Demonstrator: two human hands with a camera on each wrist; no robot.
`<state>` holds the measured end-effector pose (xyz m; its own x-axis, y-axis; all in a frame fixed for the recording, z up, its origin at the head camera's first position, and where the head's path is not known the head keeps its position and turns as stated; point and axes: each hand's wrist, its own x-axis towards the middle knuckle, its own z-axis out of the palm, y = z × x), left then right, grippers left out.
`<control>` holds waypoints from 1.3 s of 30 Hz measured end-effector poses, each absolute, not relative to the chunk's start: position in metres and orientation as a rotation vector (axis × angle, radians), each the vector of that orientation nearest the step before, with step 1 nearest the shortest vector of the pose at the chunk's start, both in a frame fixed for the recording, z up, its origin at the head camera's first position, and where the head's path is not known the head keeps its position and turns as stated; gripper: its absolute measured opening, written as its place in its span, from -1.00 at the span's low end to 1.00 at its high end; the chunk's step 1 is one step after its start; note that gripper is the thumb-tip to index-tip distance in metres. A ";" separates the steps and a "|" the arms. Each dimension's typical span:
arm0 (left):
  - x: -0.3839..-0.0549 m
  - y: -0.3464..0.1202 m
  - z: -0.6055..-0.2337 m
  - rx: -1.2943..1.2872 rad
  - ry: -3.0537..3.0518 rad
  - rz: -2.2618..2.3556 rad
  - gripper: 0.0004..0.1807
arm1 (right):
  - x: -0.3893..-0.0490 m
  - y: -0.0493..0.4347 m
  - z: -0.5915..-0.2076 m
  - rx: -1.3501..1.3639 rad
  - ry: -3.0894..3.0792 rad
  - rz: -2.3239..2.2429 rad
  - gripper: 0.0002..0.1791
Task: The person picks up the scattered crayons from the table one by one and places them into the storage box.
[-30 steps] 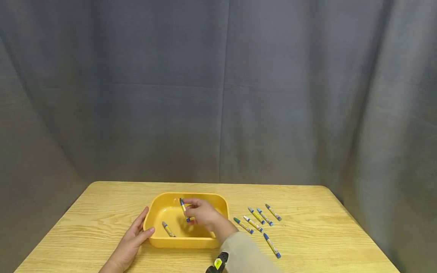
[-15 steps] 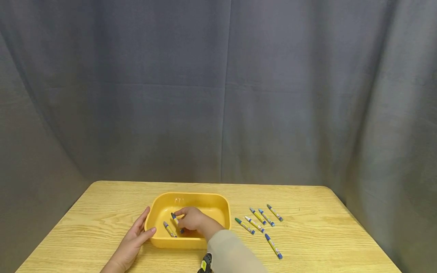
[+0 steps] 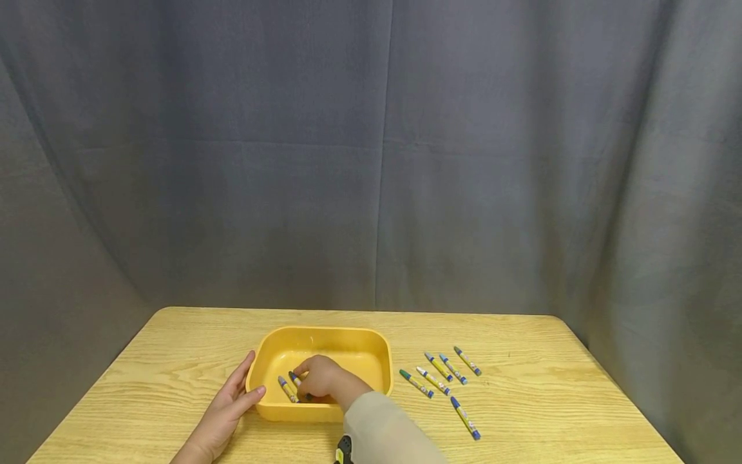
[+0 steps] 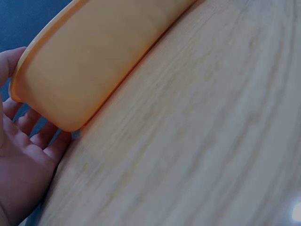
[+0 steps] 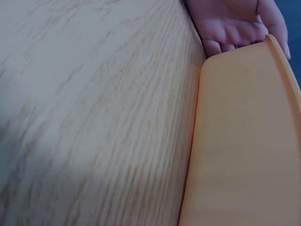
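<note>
Worktop [image 3: 539, 399]: yellow tray [image 3: 301, 413], nearer left edge than right.
Left hand [image 3: 223, 409] grips tray's left end; right hand [image 3: 324, 377] pinches dark-tipped crayon [image 3: 294, 379] inside, beside grey-tipped crayon [image 3: 288, 390], towards near-left corner.

The right grip [image 3: 322, 377] apparently hides the dark-tipped crayon's [image 3: 294, 379] middle.

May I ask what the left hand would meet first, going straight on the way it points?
The left hand would probably meet the yellow, rounded-rectangular plastic tray, whose rim its thumb touches.
</note>
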<state>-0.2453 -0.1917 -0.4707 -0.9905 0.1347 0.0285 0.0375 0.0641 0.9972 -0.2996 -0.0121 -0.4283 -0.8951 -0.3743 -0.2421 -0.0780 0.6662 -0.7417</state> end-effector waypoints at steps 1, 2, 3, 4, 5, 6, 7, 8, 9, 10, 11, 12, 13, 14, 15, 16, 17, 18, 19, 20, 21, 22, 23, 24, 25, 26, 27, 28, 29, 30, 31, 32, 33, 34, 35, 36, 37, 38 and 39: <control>-0.245 -0.191 -0.471 0.181 2.237 2.094 -0.26 | -0.300 -0.012 -0.428 -0.361 2.513 -1.077 -0.56; -0.245 -0.191 -0.471 0.178 2.235 2.095 -0.26 | -0.299 -0.012 -0.428 -0.358 2.508 -1.077 -0.55; -0.245 -0.191 -0.471 0.172 2.237 2.093 -0.26 | -0.299 -0.011 -0.429 -0.361 2.514 -1.069 -0.55; -0.245 -0.191 -0.472 0.173 2.235 2.091 -0.26 | -0.299 -0.011 -0.429 -0.358 2.511 -1.071 -0.55; -0.245 -0.190 -0.472 0.165 2.230 2.091 -0.26 | -0.299 -0.011 -0.429 -0.348 2.498 -1.085 -0.54; -0.245 -0.190 -0.472 0.164 2.232 2.089 -0.26 | -0.300 -0.010 -0.430 -0.349 2.502 -1.078 -0.54; -0.245 -0.190 -0.472 0.154 2.235 2.086 -0.25 | -0.300 -0.008 -0.430 -0.358 2.511 -1.073 -0.53; -0.245 -0.190 -0.472 0.149 2.235 2.085 -0.25 | -0.301 -0.007 -0.429 -0.369 2.519 -1.066 -0.53; -0.245 -0.190 -0.472 0.148 2.237 2.082 -0.25 | -0.302 -0.005 -0.429 -0.382 2.525 -1.070 -0.53; -0.245 -0.190 -0.472 0.148 2.234 2.083 -0.25 | -0.304 -0.003 -0.429 -0.399 2.528 -1.079 -0.53; -0.245 -0.190 -0.473 0.148 2.238 2.081 -0.25 | -0.305 0.000 -0.428 -0.426 2.539 -1.084 -0.53; -0.244 -0.190 -0.472 0.146 2.241 2.077 -0.25 | -0.307 0.003 -0.427 -0.459 2.550 -1.082 -0.54; -0.244 -0.190 -0.472 0.149 2.239 2.078 -0.25 | -0.308 0.006 -0.426 -0.484 2.541 -1.104 -0.54; -0.244 -0.190 -0.472 0.156 2.237 2.076 -0.25 | -0.310 0.009 -0.424 -0.505 2.522 -1.132 -0.54; -0.243 -0.191 -0.472 0.163 2.238 2.074 -0.25 | -0.311 0.013 -0.422 -0.523 2.503 -1.154 -0.54; -0.243 -0.191 -0.473 0.167 2.239 2.075 -0.25 | -0.313 0.017 -0.420 -0.544 2.488 -1.173 -0.55; -0.243 -0.191 -0.472 0.162 2.246 2.072 -0.25 | -0.314 0.021 -0.418 -0.557 2.466 -1.197 -0.55; -0.243 -0.191 -0.472 0.154 2.246 2.072 -0.25 | -0.315 0.025 -0.415 -0.570 2.454 -1.212 -0.54; -0.243 -0.191 -0.473 0.161 2.250 2.075 -0.25 | -0.316 0.029 -0.412 -0.580 2.444 -1.229 -0.55; -0.243 -0.191 -0.472 0.160 2.252 2.075 -0.25 | -0.318 0.034 -0.409 -0.591 2.429 -1.244 -0.55; -0.243 -0.191 -0.472 0.161 2.252 2.078 -0.25 | -0.320 0.039 -0.406 -0.598 2.421 -1.254 -0.55; -0.243 -0.191 -0.472 0.152 2.253 2.078 -0.25 | -0.321 0.045 -0.403 -0.606 2.416 -1.271 -0.55; -0.243 -0.192 -0.472 0.151 2.254 2.076 -0.25 | -0.322 0.050 -0.399 -0.611 2.417 -1.276 -0.55; -0.243 -0.192 -0.472 0.163 2.256 2.075 -0.25 | -0.324 0.056 -0.396 -0.619 2.425 -1.274 -0.56; -0.243 -0.192 -0.472 0.174 2.261 2.075 -0.25 | -0.325 0.062 -0.393 -0.627 2.432 -1.267 -0.56; -0.243 -0.192 -0.471 0.175 2.262 2.073 -0.25 | -0.327 0.068 -0.390 -0.634 2.442 -1.260 -0.56; -0.244 -0.192 -0.471 0.178 2.266 2.072 -0.25 | -0.329 0.074 -0.388 -0.640 2.457 -1.256 -0.56; -0.244 -0.193 -0.471 0.181 2.271 2.069 -0.25 | -0.330 0.081 -0.385 -0.645 2.475 -1.243 -0.57; -0.244 -0.193 -0.471 0.193 2.278 2.070 -0.26 | -0.332 0.088 -0.384 -0.649 2.490 -1.234 -0.57; -0.245 -0.193 -0.470 0.197 2.282 2.068 -0.26 | -0.333 0.095 -0.382 -0.648 2.500 -1.233 -0.57; -0.245 -0.193 -0.470 0.193 2.283 2.065 -0.26 | -0.335 0.102 -0.381 -0.643 2.509 -1.233 -0.57; -0.245 -0.193 -0.470 0.185 2.281 2.063 -0.25 | -0.336 0.110 -0.381 -0.639 2.520 -1.234 -0.57; -0.245 -0.193 -0.470 0.176 2.280 2.061 -0.25 | -0.337 0.118 -0.381 -0.632 2.534 -1.233 -0.57; -0.246 -0.192 -0.471 0.167 2.279 2.059 -0.24 | -0.337 0.126 -0.381 -0.617 2.549 -1.228 -0.57; -0.246 -0.192 -0.471 0.166 2.278 2.055 -0.24 | -0.337 0.134 -0.381 -0.601 2.557 -1.235 -0.57; -0.246 -0.192 -0.471 0.154 2.276 2.051 -0.24 | -0.337 0.142 -0.382 -0.589 2.572 -1.232 -0.56; -0.246 -0.192 -0.471 0.143 2.273 2.050 -0.24 | -0.337 0.150 -0.382 -0.570 2.587 -1.227 -0.56; -0.246 -0.192 -0.471 0.134 2.272 2.049 -0.24 | -0.337 0.158 -0.383 -0.551 2.592 -1.232 -0.56; -0.246 -0.192 -0.471 0.132 2.272 2.047 -0.24 | -0.337 0.166 -0.384 -0.525 2.602 -1.234 -0.55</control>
